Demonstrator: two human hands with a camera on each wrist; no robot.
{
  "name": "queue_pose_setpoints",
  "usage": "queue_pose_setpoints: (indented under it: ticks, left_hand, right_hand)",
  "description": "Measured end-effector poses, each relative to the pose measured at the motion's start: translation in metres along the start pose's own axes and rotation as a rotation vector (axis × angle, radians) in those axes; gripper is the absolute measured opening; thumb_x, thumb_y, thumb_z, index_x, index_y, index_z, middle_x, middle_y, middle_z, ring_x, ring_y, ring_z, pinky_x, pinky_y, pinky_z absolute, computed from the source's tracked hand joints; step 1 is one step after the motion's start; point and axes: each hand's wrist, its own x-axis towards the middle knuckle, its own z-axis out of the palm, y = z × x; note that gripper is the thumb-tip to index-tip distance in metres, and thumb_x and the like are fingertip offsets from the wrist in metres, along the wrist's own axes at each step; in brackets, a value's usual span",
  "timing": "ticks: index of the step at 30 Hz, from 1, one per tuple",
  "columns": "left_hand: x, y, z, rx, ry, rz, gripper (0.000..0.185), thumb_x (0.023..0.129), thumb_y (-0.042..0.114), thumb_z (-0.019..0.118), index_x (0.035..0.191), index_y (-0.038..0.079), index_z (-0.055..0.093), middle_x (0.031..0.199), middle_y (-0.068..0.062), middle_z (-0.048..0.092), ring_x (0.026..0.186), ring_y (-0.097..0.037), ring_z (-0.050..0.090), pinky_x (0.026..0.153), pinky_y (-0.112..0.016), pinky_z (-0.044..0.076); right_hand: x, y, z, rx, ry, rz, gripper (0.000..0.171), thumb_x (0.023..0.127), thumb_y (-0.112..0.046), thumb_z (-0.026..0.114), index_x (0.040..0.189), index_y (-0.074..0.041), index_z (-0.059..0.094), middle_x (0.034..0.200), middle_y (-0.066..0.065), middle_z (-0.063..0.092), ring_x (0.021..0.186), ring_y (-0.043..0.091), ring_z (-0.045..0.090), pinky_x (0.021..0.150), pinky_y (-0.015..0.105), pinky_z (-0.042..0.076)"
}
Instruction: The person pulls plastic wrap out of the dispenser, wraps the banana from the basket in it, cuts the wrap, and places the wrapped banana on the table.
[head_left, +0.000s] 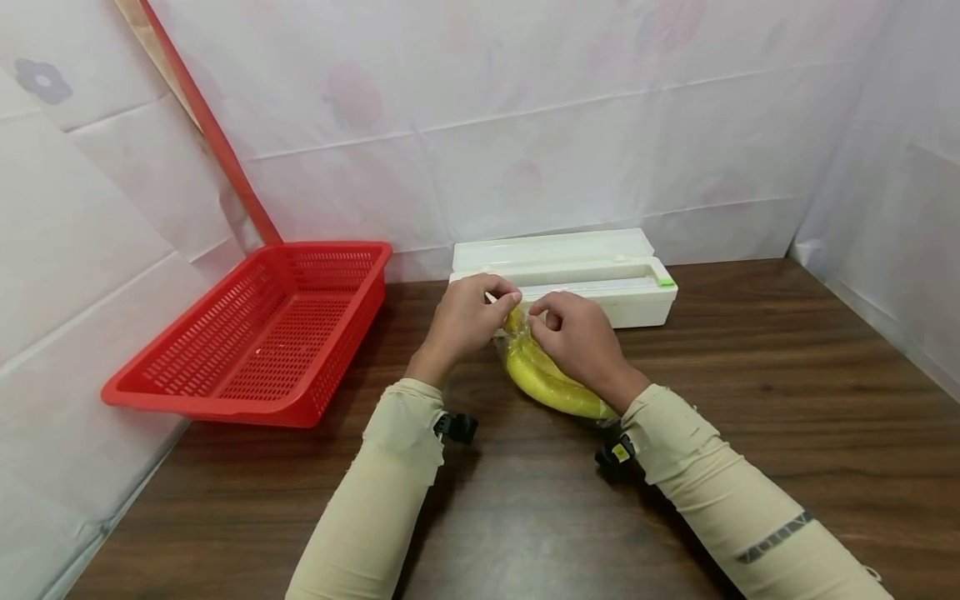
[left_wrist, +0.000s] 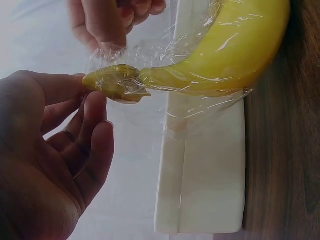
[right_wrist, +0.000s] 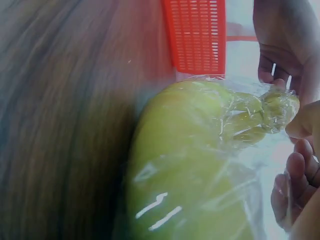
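Observation:
A bunch of yellow bananas lies on the table in clear cling film, its stem end pointing away from me. My left hand pinches the filmed stem tip between thumb and fingers. Close by on the right, my right hand has its fingers curled and holds the loose film beside the stem. The right wrist view shows the film wrinkled around the stem and smoother over the fruit. Behind both hands stands a white cling film box with its lid raised.
A red perforated basket is on the left, with a red strip rising behind it. A green piece sits at the box's right end. White patterned sheeting lines the back and sides of the wooden table.

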Motion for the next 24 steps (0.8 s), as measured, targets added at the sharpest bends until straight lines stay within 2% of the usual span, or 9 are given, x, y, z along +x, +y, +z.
queue_pose_setpoints:
  ticks: [4, 9, 13, 18, 24]
  left_hand:
    - [-0.0001, -0.0002, -0.0010, -0.015, -0.001, 0.008, 0.016, 0.097, 0.020, 0.064, 0.098, 0.011, 0.077, 0.093, 0.002, 0.072, 0.082, -0.019, 0.062, 0.068, -0.032, 0.050]
    - [0.0009, -0.0001, -0.0006, -0.047, -0.001, 0.018, 0.014, 0.097, 0.017, 0.064, 0.097, 0.010, 0.077, 0.086, 0.001, 0.070, 0.078, -0.019, 0.062, 0.066, -0.030, 0.050]
    - [0.0014, 0.0007, -0.0007, -0.067, -0.009, 0.025, 0.013, 0.097, 0.015, 0.065, 0.096, 0.008, 0.076, 0.085, 0.000, 0.070, 0.077, -0.018, 0.062, 0.066, -0.029, 0.051]
    - [0.0018, 0.0016, -0.0029, -0.074, -0.036, 0.062, 0.013, 0.096, 0.014, 0.065, 0.097, 0.006, 0.076, 0.089, -0.001, 0.072, 0.083, -0.015, 0.062, 0.073, -0.030, 0.052]
    - [0.0011, 0.0043, -0.0051, -0.035, -0.074, 0.136, 0.012, 0.097, 0.014, 0.067, 0.098, 0.008, 0.077, 0.094, 0.001, 0.072, 0.087, -0.014, 0.063, 0.076, -0.031, 0.052]
  right_hand:
    - [0.0009, -0.0026, -0.0017, 0.073, -0.019, 0.059, 0.019, 0.094, -0.011, 0.065, 0.107, -0.005, 0.077, 0.067, -0.001, 0.058, 0.054, 0.013, 0.045, 0.054, 0.031, 0.041]
    - [0.0006, -0.0030, -0.0040, 0.100, -0.066, 0.024, 0.029, 0.093, -0.006, 0.062, 0.120, -0.005, 0.073, 0.068, 0.000, 0.052, 0.058, 0.014, 0.045, 0.055, 0.031, 0.041]
    - [0.0023, -0.0038, -0.0046, 0.115, -0.084, 0.012, 0.028, 0.092, -0.005, 0.064, 0.118, -0.001, 0.072, 0.073, -0.001, 0.057, 0.066, 0.012, 0.053, 0.062, 0.030, 0.048]
    - [0.0047, -0.0048, -0.0042, 0.150, -0.043, 0.078, 0.017, 0.093, -0.008, 0.068, 0.108, 0.000, 0.065, 0.081, 0.004, 0.062, 0.073, 0.016, 0.060, 0.068, 0.033, 0.052]
    - [0.0060, -0.0036, -0.0067, 0.119, -0.060, 0.131, 0.027, 0.094, -0.014, 0.070, 0.117, 0.000, 0.066, 0.097, 0.012, 0.061, 0.083, 0.024, 0.063, 0.073, 0.039, 0.054]
